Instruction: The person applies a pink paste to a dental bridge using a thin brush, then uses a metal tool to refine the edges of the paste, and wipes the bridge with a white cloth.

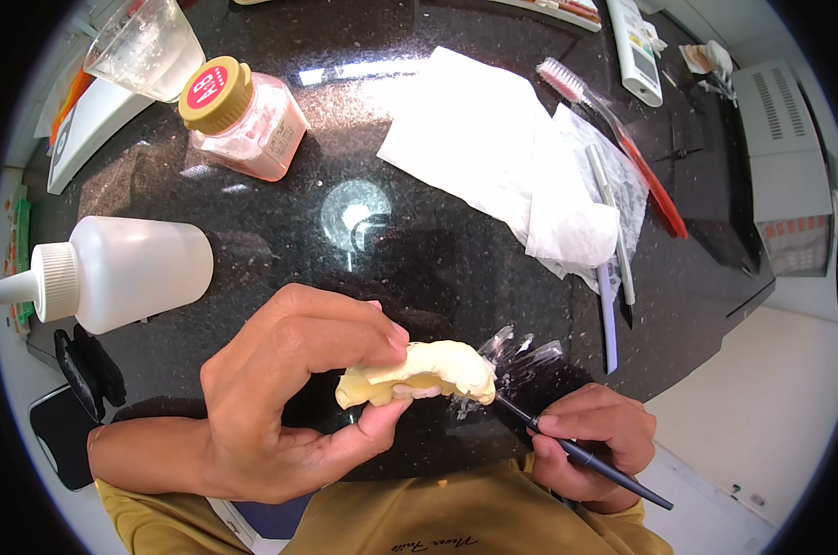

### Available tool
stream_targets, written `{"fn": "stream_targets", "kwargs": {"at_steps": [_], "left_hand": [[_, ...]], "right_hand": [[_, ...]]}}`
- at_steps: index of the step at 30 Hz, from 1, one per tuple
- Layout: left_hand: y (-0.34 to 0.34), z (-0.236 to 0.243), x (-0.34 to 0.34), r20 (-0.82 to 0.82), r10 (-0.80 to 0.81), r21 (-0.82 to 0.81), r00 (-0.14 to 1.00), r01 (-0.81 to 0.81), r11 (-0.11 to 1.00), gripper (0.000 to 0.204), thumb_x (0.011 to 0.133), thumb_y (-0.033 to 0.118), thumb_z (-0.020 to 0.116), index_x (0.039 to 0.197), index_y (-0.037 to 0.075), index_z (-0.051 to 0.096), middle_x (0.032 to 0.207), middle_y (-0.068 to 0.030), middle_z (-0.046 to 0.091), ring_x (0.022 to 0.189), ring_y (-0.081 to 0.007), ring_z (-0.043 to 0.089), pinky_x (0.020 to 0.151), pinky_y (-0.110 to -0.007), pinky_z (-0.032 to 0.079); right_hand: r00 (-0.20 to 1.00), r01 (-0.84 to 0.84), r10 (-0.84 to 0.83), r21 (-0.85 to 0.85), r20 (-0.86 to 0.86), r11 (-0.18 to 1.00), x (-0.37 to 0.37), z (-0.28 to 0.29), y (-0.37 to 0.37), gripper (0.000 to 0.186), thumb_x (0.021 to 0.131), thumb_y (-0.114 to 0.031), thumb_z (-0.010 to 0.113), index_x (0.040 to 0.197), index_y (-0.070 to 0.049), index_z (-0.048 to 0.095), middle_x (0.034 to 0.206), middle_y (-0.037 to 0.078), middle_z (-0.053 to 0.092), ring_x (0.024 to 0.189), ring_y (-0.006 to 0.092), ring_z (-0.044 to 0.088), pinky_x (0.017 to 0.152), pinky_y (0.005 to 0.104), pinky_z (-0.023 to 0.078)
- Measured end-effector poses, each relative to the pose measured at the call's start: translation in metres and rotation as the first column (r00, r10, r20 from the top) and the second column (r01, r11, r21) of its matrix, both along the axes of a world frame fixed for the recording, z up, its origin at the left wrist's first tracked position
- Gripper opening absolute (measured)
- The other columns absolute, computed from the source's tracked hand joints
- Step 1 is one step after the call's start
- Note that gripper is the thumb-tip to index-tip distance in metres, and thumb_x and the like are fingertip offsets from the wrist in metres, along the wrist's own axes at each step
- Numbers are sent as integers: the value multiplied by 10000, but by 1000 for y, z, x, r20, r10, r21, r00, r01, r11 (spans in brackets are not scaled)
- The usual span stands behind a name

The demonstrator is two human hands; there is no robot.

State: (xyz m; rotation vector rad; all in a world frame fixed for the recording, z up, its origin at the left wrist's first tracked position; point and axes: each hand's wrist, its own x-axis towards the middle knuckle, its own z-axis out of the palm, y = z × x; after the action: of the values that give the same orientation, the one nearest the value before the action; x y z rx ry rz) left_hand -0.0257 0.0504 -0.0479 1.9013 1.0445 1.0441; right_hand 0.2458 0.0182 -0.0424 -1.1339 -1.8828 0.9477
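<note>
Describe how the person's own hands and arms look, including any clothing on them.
The left hand and right hand are bare; no glove, ring or watch shows. The left forearm is uncovered too. Mustard-yellow sleeves show near the lower edge, matching the shirt, which has small dark script on its front.

Lt-yel dental model [451,363], blk tool [613,469], blk speckled tabletop [456,264], gold jar lid [238,107]
</note>
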Motion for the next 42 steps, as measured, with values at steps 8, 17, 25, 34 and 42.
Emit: {"fn": "stream_targets", "kwargs": {"at_steps": [8,17,25,34,42], "left_hand": [[-1,0,0,-5,-2,6,1000,2,1000,414,656,-21,793,1017,-19,591,970,-181,626,866,-209,654,930,-386,538],[-1,0,0,-13,-2,10,1000,2,1000,423,649,-12,801,1016,-16,591,970,-180,620,861,-209,652,922,-396,542],[-2,-1,-1,1,-5,6,1000,5,1000,424,641,-3,809,1007,-13,596,963,-175,619,863,-208,651,919,-400,545],[-2,-2,0,-7,-4,44,1000,4,999,433,626,-7,819,1001,-8,601,952,-162,630,852,-210,652,903,-409,553],[-3,2,3,3,15,20,1000,-15,1000,422,629,-19,840,994,-1,628,945,-142,650,859,-211,658,888,-400,568]], "right_hand": [[1000,24,-24,31,-18,999,0,-2,-2,239,667,26,798,880,-5,694,735,111,695,578,191,676,517,245,537],[993,111,-110,15,-38,994,5,-4,-9,205,654,18,787,837,-4,698,706,115,685,550,182,661,496,241,527],[996,88,-87,36,-29,995,2,-6,-8,195,666,7,792,836,-14,698,704,110,689,547,176,659,493,238,522],[996,65,-66,-13,-64,998,-2,-1,-6,194,680,19,805,848,2,708,713,111,693,583,190,676,523,253,545],[942,-196,226,139,-249,971,-3,0,-4,205,750,-3,772,924,7,663,859,153,631,610,199,669,549,250,587]]}}
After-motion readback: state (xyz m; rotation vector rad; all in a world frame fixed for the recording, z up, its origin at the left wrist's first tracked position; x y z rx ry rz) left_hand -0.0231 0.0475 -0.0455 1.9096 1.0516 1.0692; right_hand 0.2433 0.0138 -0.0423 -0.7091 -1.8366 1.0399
